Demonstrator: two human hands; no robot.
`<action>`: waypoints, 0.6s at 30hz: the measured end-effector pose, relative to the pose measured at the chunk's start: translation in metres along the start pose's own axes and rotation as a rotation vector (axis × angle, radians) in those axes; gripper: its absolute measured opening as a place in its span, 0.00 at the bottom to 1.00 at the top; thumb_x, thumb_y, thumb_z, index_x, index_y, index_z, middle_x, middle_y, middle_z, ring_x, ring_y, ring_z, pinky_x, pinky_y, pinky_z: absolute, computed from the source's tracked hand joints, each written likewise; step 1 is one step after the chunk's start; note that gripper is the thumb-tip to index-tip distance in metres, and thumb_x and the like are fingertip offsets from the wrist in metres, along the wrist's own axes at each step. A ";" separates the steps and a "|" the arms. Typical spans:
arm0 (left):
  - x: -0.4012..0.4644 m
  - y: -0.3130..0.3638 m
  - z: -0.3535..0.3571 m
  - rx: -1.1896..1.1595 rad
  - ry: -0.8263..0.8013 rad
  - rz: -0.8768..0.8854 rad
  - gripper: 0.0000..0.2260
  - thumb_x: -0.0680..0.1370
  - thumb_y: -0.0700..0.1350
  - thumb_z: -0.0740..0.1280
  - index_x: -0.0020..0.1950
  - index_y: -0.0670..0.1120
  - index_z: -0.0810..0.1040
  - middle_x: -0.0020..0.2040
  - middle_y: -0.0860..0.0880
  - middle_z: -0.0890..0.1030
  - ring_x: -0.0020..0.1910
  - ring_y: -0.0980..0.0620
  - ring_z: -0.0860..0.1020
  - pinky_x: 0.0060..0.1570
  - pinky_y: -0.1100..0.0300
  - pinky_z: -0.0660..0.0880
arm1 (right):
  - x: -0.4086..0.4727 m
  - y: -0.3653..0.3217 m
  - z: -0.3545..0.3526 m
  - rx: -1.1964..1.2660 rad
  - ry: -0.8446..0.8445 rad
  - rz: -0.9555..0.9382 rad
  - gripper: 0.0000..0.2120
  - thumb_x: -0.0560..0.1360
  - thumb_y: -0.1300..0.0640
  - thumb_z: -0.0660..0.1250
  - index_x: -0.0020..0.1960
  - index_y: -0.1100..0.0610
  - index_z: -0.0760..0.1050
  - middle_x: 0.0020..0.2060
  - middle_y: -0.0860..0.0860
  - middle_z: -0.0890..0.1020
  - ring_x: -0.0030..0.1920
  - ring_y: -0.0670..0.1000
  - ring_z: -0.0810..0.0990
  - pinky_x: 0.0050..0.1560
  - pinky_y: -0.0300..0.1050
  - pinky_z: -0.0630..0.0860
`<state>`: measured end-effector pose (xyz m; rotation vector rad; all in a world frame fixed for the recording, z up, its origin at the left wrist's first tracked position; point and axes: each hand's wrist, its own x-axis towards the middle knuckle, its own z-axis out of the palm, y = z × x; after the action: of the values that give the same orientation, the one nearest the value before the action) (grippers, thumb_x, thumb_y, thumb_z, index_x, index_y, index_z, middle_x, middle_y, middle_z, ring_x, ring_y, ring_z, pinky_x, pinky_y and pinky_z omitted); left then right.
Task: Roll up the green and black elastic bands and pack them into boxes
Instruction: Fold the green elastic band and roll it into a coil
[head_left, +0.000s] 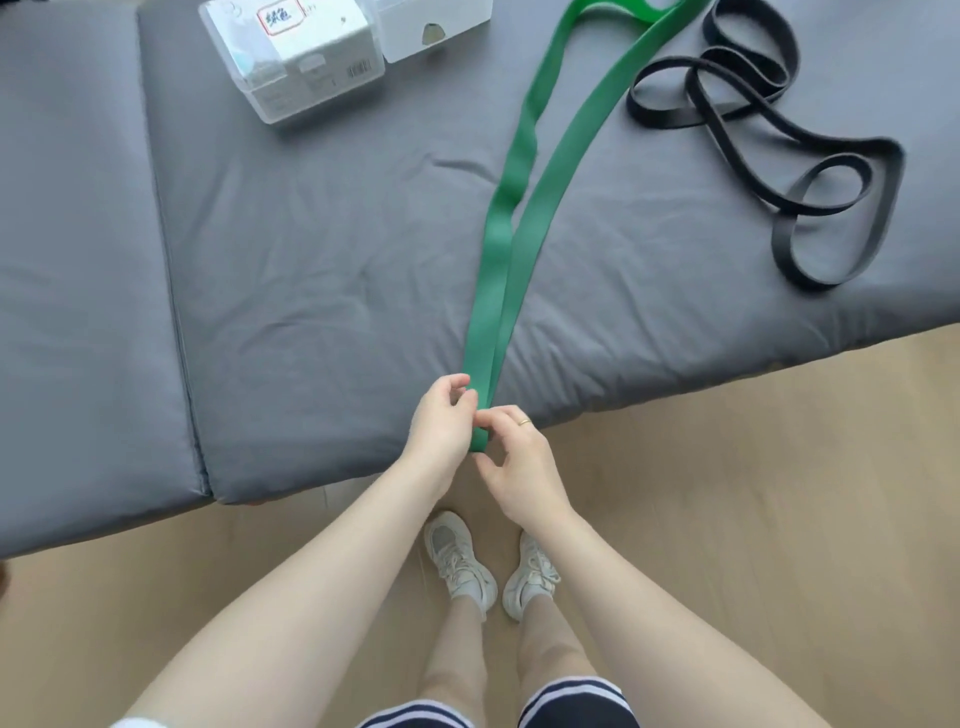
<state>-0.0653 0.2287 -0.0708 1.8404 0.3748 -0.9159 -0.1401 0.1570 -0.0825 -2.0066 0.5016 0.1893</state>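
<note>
- The near end of the green band (524, 208) is pinched at the edge of the grey mat (311, 270) by both hands; the rest of it is laid out in two flat strands towards the far side.
- The left hand (441, 426) is held with thumb and curled fingers closed on the band's left edge, and the right hand (514, 462) with fingertips closed on the end fold; no roll is formed yet, as far as can be judged.
- The black band (779, 156) is left in loose loops to the right, apart from the green one.
- Two clear boxes are set at the far side: the labelled box (291, 57) and the second box (436, 26) just beside it.
- The two strands are best stacked flush before the first turn is made, so that a straight coil is obtained.
- The first turn should be kept tight and small; the elastic is likely to spring open if the pinch is eased.
- Twists further up are best flattened as the roll is advanced.
</note>
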 end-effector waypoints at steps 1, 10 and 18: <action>0.003 0.001 0.001 0.034 0.038 -0.009 0.16 0.80 0.41 0.58 0.68 0.45 0.69 0.65 0.46 0.74 0.60 0.51 0.73 0.61 0.59 0.69 | 0.000 0.001 0.002 -0.009 -0.004 0.005 0.16 0.67 0.71 0.65 0.53 0.58 0.78 0.48 0.50 0.76 0.46 0.48 0.76 0.48 0.30 0.68; 0.048 0.016 -0.010 0.716 0.133 0.172 0.18 0.77 0.45 0.63 0.67 0.51 0.71 0.60 0.49 0.78 0.63 0.45 0.71 0.60 0.53 0.68 | 0.015 0.009 0.010 0.053 -0.020 0.093 0.15 0.67 0.65 0.72 0.52 0.57 0.80 0.45 0.51 0.79 0.42 0.47 0.75 0.45 0.25 0.68; 0.086 0.042 0.000 0.777 0.080 0.294 0.19 0.75 0.46 0.67 0.66 0.52 0.71 0.57 0.49 0.78 0.58 0.46 0.74 0.51 0.54 0.72 | 0.038 0.018 -0.017 0.073 -0.367 0.217 0.18 0.66 0.55 0.76 0.54 0.52 0.77 0.50 0.44 0.80 0.50 0.44 0.78 0.58 0.39 0.74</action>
<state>0.0183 0.1973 -0.1066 2.5519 -0.2503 -0.8404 -0.1152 0.1246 -0.1018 -1.7904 0.4798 0.6499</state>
